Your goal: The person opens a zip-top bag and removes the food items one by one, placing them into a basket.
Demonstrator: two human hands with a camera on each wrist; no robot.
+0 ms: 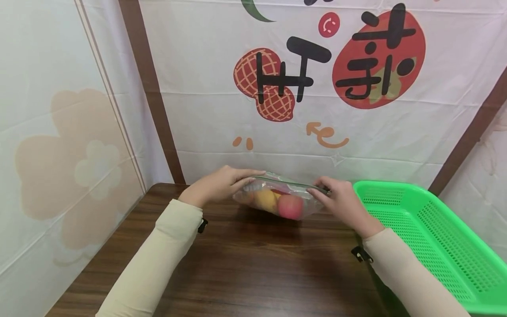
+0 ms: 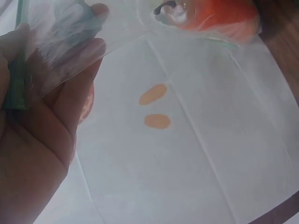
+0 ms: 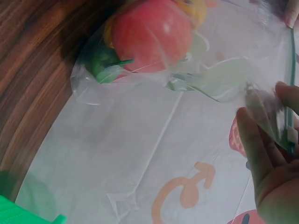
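Observation:
A clear zip bag with a green zip strip hangs between the two hands at the back of the table. My left hand pinches its left top corner, thumb on the near side and fingers behind. The right top corner is pinched by my right hand, close to a pale slider on the strip. Through the plastic show a round red fruit and a yellow fruit. A green item and an orange-red item also lie inside.
A green plastic basket with perforated walls stands on the right, beside the right forearm. The brown wooden table spreads in front of the bag. Behind it hangs a white printed cloth, and another cloth borders the left.

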